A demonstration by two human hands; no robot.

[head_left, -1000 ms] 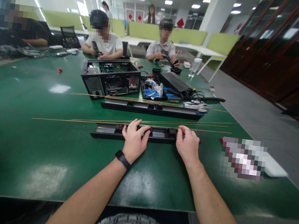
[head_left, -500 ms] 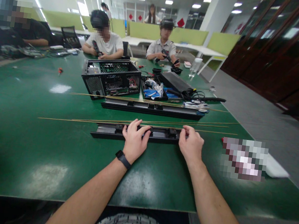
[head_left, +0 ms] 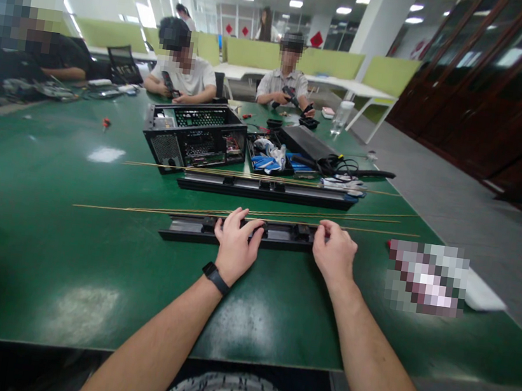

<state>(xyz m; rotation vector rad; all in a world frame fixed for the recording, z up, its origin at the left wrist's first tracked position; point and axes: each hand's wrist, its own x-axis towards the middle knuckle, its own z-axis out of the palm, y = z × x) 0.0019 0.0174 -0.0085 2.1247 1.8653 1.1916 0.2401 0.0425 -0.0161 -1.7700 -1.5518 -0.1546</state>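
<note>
A long black rail (head_left: 188, 235) lies crosswise in front of me, with several black blocks in its channel; one block (head_left: 302, 232) shows between my hands. My left hand (head_left: 238, 244) is closed over the middle of the rail, thumb and fingers around a black block that they mostly hide. Near the rail's right end, my right hand (head_left: 334, 250) pinches a thin brass-coloured rod (head_left: 381, 232). That rod runs along the rail's far side and sticks out past both ends. Other thin rods (head_left: 368, 219) lie just behind it, slightly slanted.
Behind lies a second black rail (head_left: 266, 193) with rods along it. Farther back are an open computer case (head_left: 194, 138), a black tray with blue-white gloves (head_left: 268, 158) and cables (head_left: 337, 166). A blurred pinkish object (head_left: 423, 278) is at right. Co-workers sit across the green table (head_left: 88, 262).
The long rod has slid slightly to the right, both its ends shifting that way. My hands and the rail stay nearly in place.
</note>
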